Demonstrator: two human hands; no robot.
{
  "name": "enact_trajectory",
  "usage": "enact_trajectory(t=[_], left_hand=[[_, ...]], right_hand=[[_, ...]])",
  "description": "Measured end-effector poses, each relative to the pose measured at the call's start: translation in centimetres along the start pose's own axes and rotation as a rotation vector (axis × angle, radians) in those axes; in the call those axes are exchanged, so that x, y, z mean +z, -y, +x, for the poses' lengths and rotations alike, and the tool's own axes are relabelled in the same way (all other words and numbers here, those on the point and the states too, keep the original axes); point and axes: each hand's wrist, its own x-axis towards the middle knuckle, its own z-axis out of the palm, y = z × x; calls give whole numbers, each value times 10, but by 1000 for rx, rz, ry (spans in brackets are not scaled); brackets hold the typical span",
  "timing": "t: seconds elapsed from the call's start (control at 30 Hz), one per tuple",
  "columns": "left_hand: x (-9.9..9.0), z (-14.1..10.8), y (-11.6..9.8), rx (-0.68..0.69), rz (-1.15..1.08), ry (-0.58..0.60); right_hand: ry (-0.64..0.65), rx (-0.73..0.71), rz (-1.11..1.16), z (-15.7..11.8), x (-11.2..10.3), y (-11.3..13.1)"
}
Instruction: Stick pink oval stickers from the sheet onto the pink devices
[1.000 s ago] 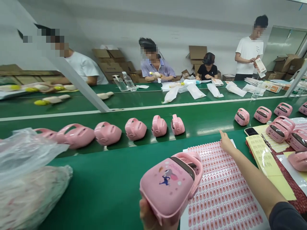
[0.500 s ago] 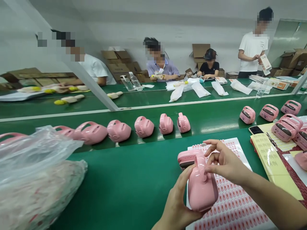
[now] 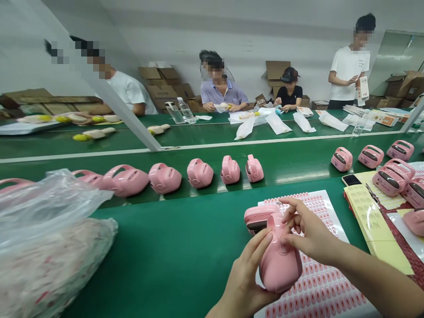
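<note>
A glossy pink plastic housing (image 3: 280, 267) with a loop handle and a dark window is held over a white sheet (image 3: 326, 212) covered in rows of small pink ovals with red centres. My left hand (image 3: 243, 271) is closed around it from the left and below, fingers against the handle's base. At the handle's right side, my right hand (image 3: 303, 225) touches the housing with its thumb and bent fingers close together. Whether something small sits between those fingertips is hidden. Part of the oval sheet is covered by the housing and my hands.
Several pink housings (image 3: 164, 179) stand in a row on the green conveyor (image 3: 298, 163). More sit at the right by yellow sticker sheets (image 3: 371, 221) and a phone (image 3: 351, 180). A filled plastic bag (image 3: 56, 265) lies at left. Co-workers (image 3: 221, 90) are across the line.
My right fingers have shifted slightly on the handle's side, and the left fingers lie a little differently on the housing. The view has moved slightly.
</note>
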Motion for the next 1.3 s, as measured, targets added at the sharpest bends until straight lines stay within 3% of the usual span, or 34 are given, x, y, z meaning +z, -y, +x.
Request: enact_trajectory(t=[0.3, 0.37, 0.53, 0.6, 0.67, 0.73, 0.87, 0.93, 1.0, 1.13, 1.3], left_hand=[[-1, 1, -2, 20, -19, -13], [-1, 0, -3, 13, -32, -7], [-5, 7, -8, -19, -65, -39], [-8, 9, -10, -21, -83, -44], [-9, 8, -10, -61, -137, -39], [-6, 5, -10, -179, -278, -115], [8, -3, -11, -634, -890, -437], [13, 0, -15, -859, -1135, -494], [17, 6, -20, -997, -1236, -569], [22, 14, -27, -1138, -1303, -721], [30, -11, -8, -1061, -1261, -593]], right_hand=[[66, -104, -275, 0, -5, 8], [72, -210, -367, -4, -4, 5], [104, -661, -641, -21, 1, -5], [157, -737, -714, -24, 0, -8], [121, -719, -712, -22, -7, -10], [28, -603, -609, -18, -17, -15], [76, -406, -276, -14, -28, -33], [114, -381, -192, -15, -21, -42], [93, -355, -115, -16, -9, -49], [10, -323, 139, -13, 11, -50], [-18, -179, 353, -7, 9, -44]])
